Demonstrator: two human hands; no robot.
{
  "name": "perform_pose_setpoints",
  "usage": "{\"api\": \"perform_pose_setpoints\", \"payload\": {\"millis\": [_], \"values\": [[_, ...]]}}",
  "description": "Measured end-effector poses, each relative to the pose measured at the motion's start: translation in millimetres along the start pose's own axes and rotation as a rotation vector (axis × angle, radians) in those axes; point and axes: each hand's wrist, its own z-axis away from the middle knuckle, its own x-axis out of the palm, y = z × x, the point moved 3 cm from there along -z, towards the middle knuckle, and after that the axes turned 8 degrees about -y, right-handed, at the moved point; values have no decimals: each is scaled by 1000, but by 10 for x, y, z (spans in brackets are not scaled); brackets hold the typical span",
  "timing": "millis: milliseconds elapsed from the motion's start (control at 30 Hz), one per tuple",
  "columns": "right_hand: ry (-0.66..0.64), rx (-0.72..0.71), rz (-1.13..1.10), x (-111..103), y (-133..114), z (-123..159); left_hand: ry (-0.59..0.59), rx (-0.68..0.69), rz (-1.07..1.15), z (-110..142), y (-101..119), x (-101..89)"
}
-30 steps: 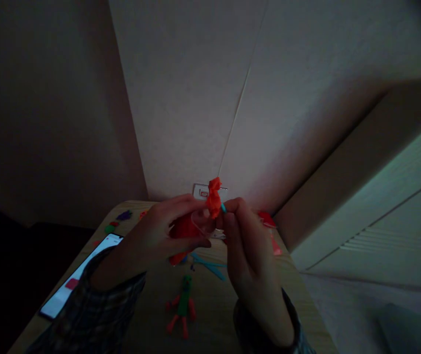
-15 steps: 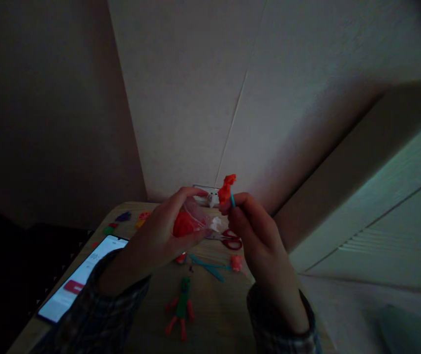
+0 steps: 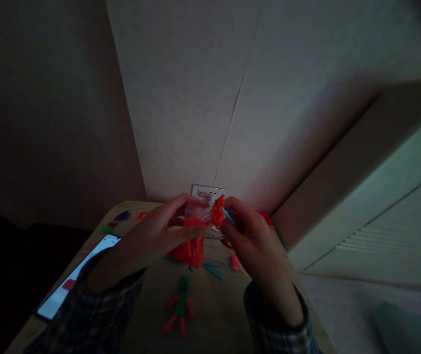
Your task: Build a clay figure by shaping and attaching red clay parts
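Observation:
My left hand (image 3: pixel 161 231) grips a clear plastic bag (image 3: pixel 193 253) with red modelling clay in it; the bag hangs below my fingers. My right hand (image 3: pixel 255 241) pinches a thin blue modelling tool (image 3: pixel 228 215). An orange-red lump of clay (image 3: pixel 218 212) sits at the tool's tip, right beside the bag's upper part; whether they touch I cannot tell. Below my hands, a small clay figure (image 3: pixel 181 304) with a green body and pink-red limbs lies on the wooden table (image 3: pixel 218 314).
A lit phone (image 3: pixel 79 278) lies by the table's left edge. Several clay pieces, one a purple piece (image 3: pixel 122 216), lie behind it. Blue tools (image 3: pixel 214 271) and a pink clay piece (image 3: pixel 234 262) are near the middle. A wall socket (image 3: pixel 203 193) is behind the table.
My right hand has moved down and left, bringing the orange-red clay to the bag. The bag now hangs lower and more upright from my left hand.

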Motion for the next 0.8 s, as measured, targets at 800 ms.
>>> {"api": "perform_pose_setpoints", "payload": {"millis": [800], "values": [[-23,-36,-325,-6,-80,39,-322,-111,492,-3,-87,198]]}}
